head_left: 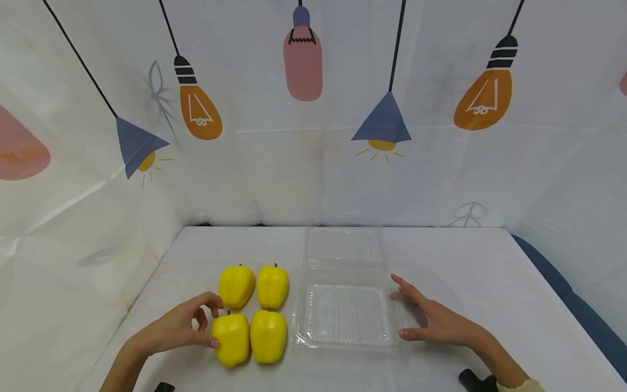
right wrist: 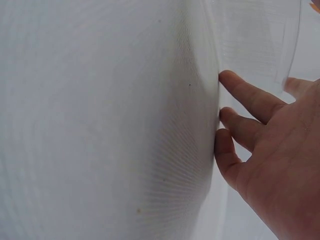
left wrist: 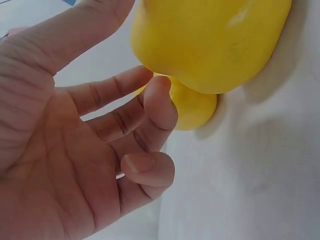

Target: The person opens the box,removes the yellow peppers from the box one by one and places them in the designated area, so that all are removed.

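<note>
Several yellow bell peppers stand in two rows on the white table. My left hand (head_left: 188,324) is at the front-left bell pepper (head_left: 231,338), its thumb tip at the pepper's left side and its index finger near the stem. In the left wrist view, the fingers (left wrist: 127,112) are loosely bent beside that pepper (left wrist: 210,40), with another pepper (left wrist: 192,107) beyond. A clear plastic clamshell box (head_left: 343,316) lies with its lid (head_left: 345,245) folded back. At the box's right edge, my right hand (head_left: 436,318) has its thumb and fingers spread; some fingertips (right wrist: 227,77) rest on the table.
The other peppers are the back-left one (head_left: 237,286), the back-right one (head_left: 272,287) and the front-right one (head_left: 268,336), just left of the box. Behind the white table (head_left: 441,256) hangs a pale cloth (head_left: 274,174) printed with lamps and bulbs.
</note>
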The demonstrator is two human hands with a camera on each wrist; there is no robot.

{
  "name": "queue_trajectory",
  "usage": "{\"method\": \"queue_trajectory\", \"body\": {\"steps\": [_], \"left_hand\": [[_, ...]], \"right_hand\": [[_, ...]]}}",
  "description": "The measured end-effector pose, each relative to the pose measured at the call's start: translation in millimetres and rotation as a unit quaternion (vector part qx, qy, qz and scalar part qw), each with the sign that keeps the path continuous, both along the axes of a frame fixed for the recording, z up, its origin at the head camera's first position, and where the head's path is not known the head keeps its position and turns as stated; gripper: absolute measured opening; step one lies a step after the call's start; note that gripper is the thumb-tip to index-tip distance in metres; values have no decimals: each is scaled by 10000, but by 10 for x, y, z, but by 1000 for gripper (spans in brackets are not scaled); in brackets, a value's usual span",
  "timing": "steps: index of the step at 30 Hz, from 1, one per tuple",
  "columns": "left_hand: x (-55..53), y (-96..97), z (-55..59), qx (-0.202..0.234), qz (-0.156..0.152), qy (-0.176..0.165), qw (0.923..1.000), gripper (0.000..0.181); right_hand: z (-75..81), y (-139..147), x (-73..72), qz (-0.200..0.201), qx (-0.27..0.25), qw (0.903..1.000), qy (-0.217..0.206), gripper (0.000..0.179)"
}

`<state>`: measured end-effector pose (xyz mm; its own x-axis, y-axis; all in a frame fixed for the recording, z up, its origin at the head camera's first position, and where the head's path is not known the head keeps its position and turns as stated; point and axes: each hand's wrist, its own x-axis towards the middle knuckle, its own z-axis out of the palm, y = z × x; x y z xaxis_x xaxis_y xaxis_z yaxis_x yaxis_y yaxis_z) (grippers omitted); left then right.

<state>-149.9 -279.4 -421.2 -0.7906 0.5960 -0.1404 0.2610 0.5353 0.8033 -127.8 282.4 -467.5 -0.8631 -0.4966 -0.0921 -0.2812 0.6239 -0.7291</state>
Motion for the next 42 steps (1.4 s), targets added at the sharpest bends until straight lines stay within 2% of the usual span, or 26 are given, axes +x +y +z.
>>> {"method": "queue_trajectory", "body": {"steps": [4,10,18,25,35,42], "left_hand": [[5,4,-2,-23,60,27,10000,45],[17,14,-12,128,-85,232,9996,37],[8,43,23,114,-163,229,9995,38],[-3,47,21,37,-188,277,9994,38],[-7,41,13,22,-193,344,9992,37],[-7,33,18,49,-185,404,9990,36]], "right_hand": [[11,-1,1,26,-16,10000,37,103],[-5,10,-8,-31,52,9999,85,104],[-16,22,-13,-52,48,9999,141,104],[-44,36,-20,-79,-20,10000,15,104],[-30,32,-17,95,-8,9998,159,105],[-31,27,-14,43,21,9999,152,105]]}}
